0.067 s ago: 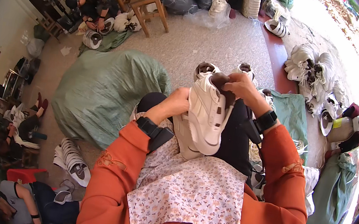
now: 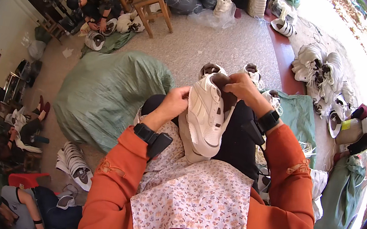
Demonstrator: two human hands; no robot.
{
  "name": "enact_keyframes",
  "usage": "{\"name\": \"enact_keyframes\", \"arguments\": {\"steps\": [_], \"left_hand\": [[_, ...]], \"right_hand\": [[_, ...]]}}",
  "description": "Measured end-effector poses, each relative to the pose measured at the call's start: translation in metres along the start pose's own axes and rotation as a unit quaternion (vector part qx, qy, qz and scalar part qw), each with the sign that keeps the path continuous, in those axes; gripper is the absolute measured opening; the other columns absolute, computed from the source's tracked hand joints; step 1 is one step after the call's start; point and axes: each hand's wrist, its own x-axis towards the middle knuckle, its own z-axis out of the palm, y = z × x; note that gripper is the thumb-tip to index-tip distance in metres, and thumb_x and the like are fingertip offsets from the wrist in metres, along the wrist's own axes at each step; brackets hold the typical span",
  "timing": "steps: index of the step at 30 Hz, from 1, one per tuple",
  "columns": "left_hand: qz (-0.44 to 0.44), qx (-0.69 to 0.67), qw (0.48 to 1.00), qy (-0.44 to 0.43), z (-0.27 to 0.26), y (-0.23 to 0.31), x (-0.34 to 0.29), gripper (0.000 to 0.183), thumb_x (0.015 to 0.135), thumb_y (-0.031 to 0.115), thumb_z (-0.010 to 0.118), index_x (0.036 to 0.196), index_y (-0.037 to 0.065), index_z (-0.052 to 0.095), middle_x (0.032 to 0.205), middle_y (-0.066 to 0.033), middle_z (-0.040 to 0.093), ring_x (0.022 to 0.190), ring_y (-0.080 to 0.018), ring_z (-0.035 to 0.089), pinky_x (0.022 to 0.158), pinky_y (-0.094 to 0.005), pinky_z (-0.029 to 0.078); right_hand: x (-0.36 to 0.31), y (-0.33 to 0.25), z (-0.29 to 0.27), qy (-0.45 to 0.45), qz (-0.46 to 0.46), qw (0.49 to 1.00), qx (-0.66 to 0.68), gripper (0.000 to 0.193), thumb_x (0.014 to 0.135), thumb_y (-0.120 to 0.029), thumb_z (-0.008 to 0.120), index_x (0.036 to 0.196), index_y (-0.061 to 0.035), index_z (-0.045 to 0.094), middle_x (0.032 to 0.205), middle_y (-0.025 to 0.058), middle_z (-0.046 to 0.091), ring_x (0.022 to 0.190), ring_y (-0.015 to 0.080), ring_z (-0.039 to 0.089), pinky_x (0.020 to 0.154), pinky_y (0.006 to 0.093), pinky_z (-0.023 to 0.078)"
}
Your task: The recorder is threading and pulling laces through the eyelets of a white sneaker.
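A white shoe upper (image 2: 205, 117) with a perforated toe and brown lining hangs between my hands above my lap, toe toward me. My left hand (image 2: 173, 106) pinches its left edge. My right hand (image 2: 244, 90) is closed on the brown collar at the far end; the fingertips there are partly hidden. Beneath it lies another pale shoe upper (image 2: 185, 135), mostly covered. Just beyond my hands stand more white uppers with brown linings (image 2: 211, 70).
A large green sack (image 2: 111, 96) bulges at my left, with stacked uppers (image 2: 75, 167) nearer me. A wooden stool (image 2: 154, 4) stands far off. Bundled uppers (image 2: 317, 67) and a green sack (image 2: 341, 200) are at right. Other people (image 2: 98, 3) sit at left handling uppers.
The held upper has turned slightly, its toe shifting a little left. Both my hands have moved slightly left with it and keep their grip.
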Motion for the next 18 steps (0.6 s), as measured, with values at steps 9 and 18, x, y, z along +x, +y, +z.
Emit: {"name": "enact_keyframes", "arguments": {"steps": [9,18], "left_hand": [[0.0,0.05,0.988,0.148,-0.009,0.004,-0.011,0.048,0.097,0.039,0.058,0.128,0.003,0.054,0.12,-0.006,0.057,0.11,-0.0141,0.052,0.096,-0.0306,0.041],[0.226,0.339,0.895,0.179,0.041,-0.025,0.005,0.029,0.092,0.023,0.06,0.114,0.004,0.061,0.112,-0.0137,0.059,0.104,-0.0313,0.057,0.092,-0.0369,0.044]], "right_hand": [[0.004,-0.011,0.072,0.052,-0.061,0.958,-0.274,0.024,0.08,-0.022,0.058,0.091,-0.0053,0.071,0.089,0.019,0.07,0.089,0.0359,0.068,0.079,0.0433,0.053],[-0.017,0.028,0.106,0.182,-0.187,0.933,-0.247,0.022,0.087,-0.015,0.054,0.105,-0.0061,0.061,0.101,0.0153,0.058,0.1,0.0344,0.058,0.081,0.0433,0.05]]}}
